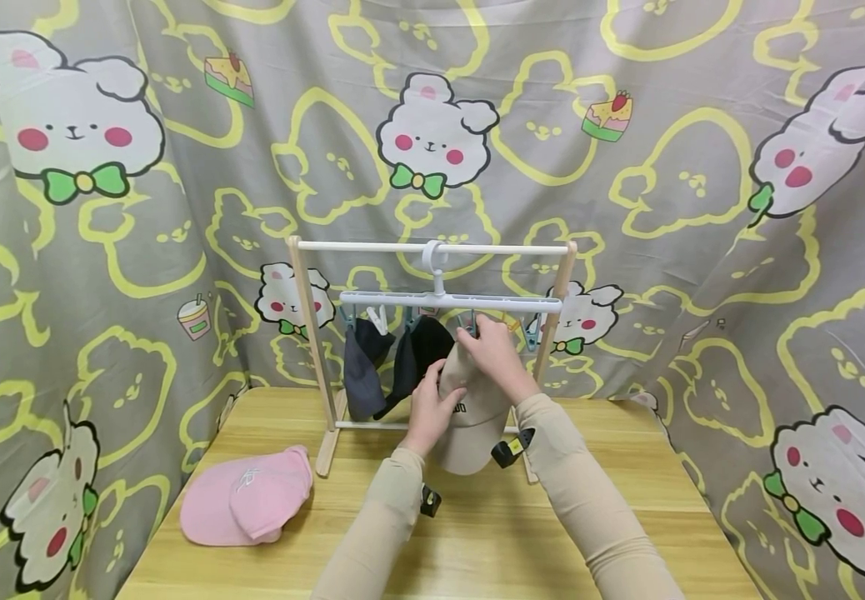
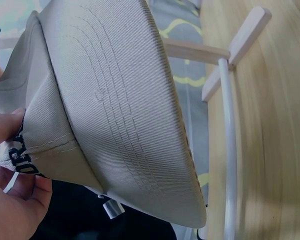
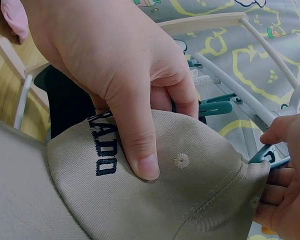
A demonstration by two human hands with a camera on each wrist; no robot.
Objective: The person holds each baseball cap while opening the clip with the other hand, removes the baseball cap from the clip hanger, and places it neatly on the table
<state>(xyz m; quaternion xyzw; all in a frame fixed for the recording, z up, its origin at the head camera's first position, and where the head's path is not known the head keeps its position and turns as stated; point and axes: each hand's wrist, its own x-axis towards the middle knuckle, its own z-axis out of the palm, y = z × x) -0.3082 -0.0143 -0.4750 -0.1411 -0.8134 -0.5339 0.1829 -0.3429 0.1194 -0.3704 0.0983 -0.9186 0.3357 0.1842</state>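
A beige baseball cap (image 1: pixel 472 408) with dark lettering hangs below the white clip hanger (image 1: pixel 395 298), its brim pointing down. My left hand (image 1: pixel 430 410) grips the side of the crown; in the right wrist view the left thumb (image 3: pixel 149 167) lies on the fabric by the lettering. Higher up, my right hand (image 1: pixel 498 354) is at the cap's top edge. Its fingers (image 3: pixel 285 177) pinch a teal clip (image 3: pixel 262 154) that sits over that edge. A dark grey cap (image 1: pixel 362 375) and a black cap (image 1: pixel 428 342) hang from clips to the left.
The hanger hooks over the top bar (image 1: pixel 507 249) of a wooden stand (image 1: pixel 307 325) on the wooden table (image 1: pixel 477 542). A pink cap (image 1: pixel 252 497) lies at the front left. An unused white clip (image 1: pixel 377 319) and a teal clip (image 1: pixel 532 332) dangle from the hanger. Patterned curtains surround the table.
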